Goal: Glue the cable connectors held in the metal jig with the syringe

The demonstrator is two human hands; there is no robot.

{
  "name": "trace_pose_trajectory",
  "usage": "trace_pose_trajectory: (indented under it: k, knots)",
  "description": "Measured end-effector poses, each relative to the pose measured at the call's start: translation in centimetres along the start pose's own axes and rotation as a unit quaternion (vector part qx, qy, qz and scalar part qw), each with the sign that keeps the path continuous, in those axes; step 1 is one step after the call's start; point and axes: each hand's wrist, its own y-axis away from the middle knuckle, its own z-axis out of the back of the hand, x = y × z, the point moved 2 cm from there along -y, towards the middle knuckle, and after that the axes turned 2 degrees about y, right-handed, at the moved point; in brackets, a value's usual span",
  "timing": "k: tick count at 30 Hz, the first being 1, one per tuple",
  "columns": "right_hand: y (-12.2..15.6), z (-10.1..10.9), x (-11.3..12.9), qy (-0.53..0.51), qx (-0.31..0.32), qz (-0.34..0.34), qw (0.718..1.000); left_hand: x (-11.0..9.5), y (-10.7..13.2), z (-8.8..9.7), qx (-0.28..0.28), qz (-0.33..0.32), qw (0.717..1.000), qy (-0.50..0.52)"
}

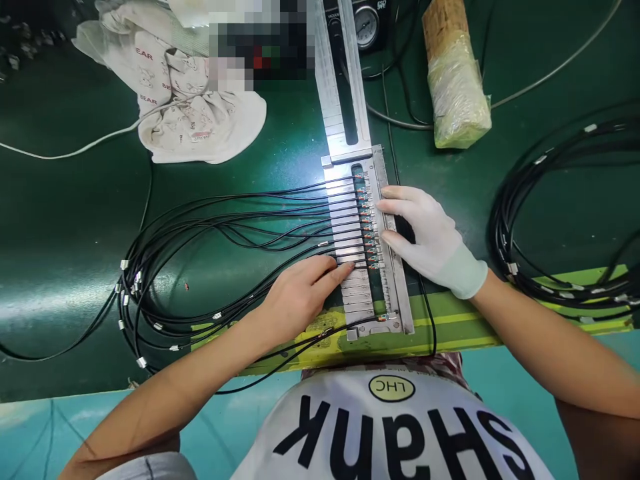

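Observation:
A metal slotted fixture point(357, 293) lies on the green mat, with a row of black cables point(280, 215) laid side by side across its slots. Their stripped ends with small metal connectors point(371, 220) point toward the right rail point(400, 280). My bare left hand point(303, 290) is closed, thumb and index finger pressed together on a cable at the lowest of the grouped slots. My right hand point(430, 237), in a white glove, rests its spread fingertips on the right rail beside the connectors. One separate cable end point(384, 318) lies in the fixture's near end.
Coiled cable with white tags point(135, 287) spreads at left; another black coil point(510, 267) lies at right. Behind are a white printed cloth point(200, 127), a plastic-wrapped block point(457, 93) and a vacuum gauge point(367, 28). Yellow-green tape point(465, 327) lines the table's front edge.

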Motion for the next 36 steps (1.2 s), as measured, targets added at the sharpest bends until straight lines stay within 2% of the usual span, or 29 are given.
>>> trace_pose_trajectory:
  k: [10,18,26,29,32,36]
  knots:
    - [-0.2,0.0,-0.2,-0.002,0.012,-0.006,1.0,0.7,-0.2,0.3,0.031,0.01,0.999,0.011]
    - [-0.2,0.0,-0.4,-0.003,0.014,0.001,1.0,0.6,-0.5,0.4,0.03,-0.022,0.999,0.0]
    - [-0.3,0.0,-0.5,-0.008,0.016,0.001,1.0,0.7,0.0,-0.7,0.011,0.004,0.998,0.066]
    - [-0.3,0.1,-0.5,-0.007,0.014,0.0,1.0,0.3,0.8,-0.9,-0.013,0.008,0.999,0.033]
    - [-0.3,0.1,-0.5,-0.008,0.013,0.0,1.0,-0.3,1.7,-1.0,-0.046,0.024,0.998,-0.042]
    - [-0.3,0.0,-0.7,-0.013,0.007,0.005,1.0,-1.1,2.4,-1.4,-0.022,0.036,0.994,-0.105]
